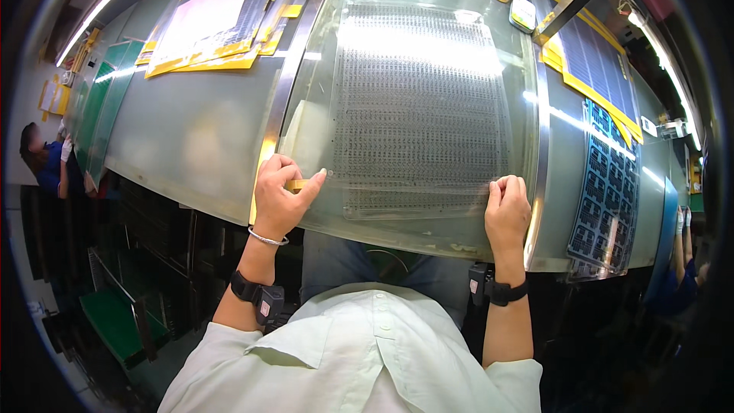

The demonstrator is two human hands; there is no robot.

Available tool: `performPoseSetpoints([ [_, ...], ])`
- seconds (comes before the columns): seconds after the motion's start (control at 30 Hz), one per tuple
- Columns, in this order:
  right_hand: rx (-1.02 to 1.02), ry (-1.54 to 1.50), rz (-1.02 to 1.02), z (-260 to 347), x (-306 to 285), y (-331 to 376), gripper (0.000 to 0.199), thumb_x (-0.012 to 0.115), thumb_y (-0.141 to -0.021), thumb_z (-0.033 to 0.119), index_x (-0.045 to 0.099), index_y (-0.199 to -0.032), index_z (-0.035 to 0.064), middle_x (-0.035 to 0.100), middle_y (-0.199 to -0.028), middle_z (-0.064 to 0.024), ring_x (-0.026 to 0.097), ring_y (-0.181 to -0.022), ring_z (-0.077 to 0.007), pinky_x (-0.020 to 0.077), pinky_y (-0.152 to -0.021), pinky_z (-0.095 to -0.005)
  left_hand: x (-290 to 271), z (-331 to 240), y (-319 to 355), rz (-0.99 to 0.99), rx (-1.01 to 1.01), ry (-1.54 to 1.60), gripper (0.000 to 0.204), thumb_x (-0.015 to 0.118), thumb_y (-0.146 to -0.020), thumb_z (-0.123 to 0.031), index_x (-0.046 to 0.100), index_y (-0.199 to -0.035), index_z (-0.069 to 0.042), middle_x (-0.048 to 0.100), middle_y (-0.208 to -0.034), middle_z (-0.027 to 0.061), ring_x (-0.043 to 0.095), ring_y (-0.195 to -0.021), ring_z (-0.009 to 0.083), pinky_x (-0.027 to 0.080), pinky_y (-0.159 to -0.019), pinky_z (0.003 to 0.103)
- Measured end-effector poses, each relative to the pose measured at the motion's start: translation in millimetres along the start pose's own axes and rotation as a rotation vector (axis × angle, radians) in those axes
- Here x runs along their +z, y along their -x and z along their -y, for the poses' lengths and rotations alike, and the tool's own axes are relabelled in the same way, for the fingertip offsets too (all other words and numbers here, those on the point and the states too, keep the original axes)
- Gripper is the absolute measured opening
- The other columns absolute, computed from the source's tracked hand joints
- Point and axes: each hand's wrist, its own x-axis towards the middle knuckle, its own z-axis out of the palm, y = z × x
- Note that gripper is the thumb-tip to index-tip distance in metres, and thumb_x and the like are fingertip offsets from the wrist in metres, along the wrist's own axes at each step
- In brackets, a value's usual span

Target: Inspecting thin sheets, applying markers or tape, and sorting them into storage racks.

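Perforated clear sheet (422,107) flat on lit glass panel (306,122).
Left hand (280,195) pinched yellow tape strip (297,183) at edge; right hand (508,210) fisted, pressing the sheet's near corner.

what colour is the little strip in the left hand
Yellow; the strip pinched in the left hand shows best in the head view.

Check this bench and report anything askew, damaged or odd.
Nothing stands out. The clear perforated sheet lies flat on the light table, left hand and right hand at its near corners.
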Motion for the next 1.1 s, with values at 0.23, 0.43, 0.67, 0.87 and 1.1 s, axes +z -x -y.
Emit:
performPoseSetpoints([
  [0.23,0.118,-0.103,0.036,11.1,-4.8,-2.6,0.011,0.058,-0.088,0.013,0.049,-0.088,0.0060,0.055,-0.084,-0.0091,0.058,-0.072,-0.0287,0.0457,-0.066,-0.0407,-2.2,-1.9,0.6,-0.006,-0.003,-0.080,0.032,0.079,-0.070,-0.015,0.051,-0.061,-0.001,0.056,-0.077,0.0097,0.054,-0.078,0.0250,0.043,-0.072,0.034],
  [0.43,0.096,-0.107,0.058,11.2,-10.4,-2.4,0.010,0.057,-0.087,0.007,0.048,-0.089,0.0031,0.053,-0.082,-0.0118,0.054,-0.072,-0.0278,0.0443,-0.067,-0.0387,13.1,0.4,6.7,-0.084,0.068,0.025,0.029,0.078,-0.070,-0.010,0.050,-0.062,-0.002,0.060,-0.081,0.0109,0.058,-0.079,0.0251,0.045,-0.070,0.034],
  [0.67,0.091,-0.093,0.066,11.5,-7.2,-1.5,0.008,0.055,-0.088,0.008,0.048,-0.089,0.0036,0.051,-0.080,-0.0085,0.052,-0.071,-0.0222,0.0437,-0.068,-0.0352,21.6,1.0,10.4,-0.165,0.111,-0.018,0.025,0.076,-0.069,-0.007,0.052,-0.064,-0.004,0.060,-0.081,0.0075,0.056,-0.077,0.0256,0.044,-0.069,0.036],
  [0.87,0.070,-0.078,0.062,7.4,-4.4,-1.4,0.009,0.055,-0.089,0.009,0.048,-0.088,0.0042,0.050,-0.081,-0.0075,0.052,-0.070,-0.0213,0.0439,-0.068,-0.0347,25.3,0.3,9.4,-0.179,0.123,-0.068,0.024,0.076,-0.068,-0.008,0.053,-0.066,-0.004,0.058,-0.079,0.0071,0.055,-0.076,0.0261,0.044,-0.067,0.037],
  [1.1,0.040,-0.030,0.042,13.7,-7.6,-0.9,0.008,0.056,-0.089,0.009,0.049,-0.090,0.0041,0.052,-0.082,-0.0085,0.055,-0.073,-0.0227,0.0447,-0.068,-0.0353,32.6,-0.4,11.3,-0.226,0.233,-0.263,0.022,0.076,-0.067,-0.011,0.055,-0.072,-0.006,0.057,-0.084,0.0062,0.054,-0.079,0.0268,0.043,-0.067,0.038],
])
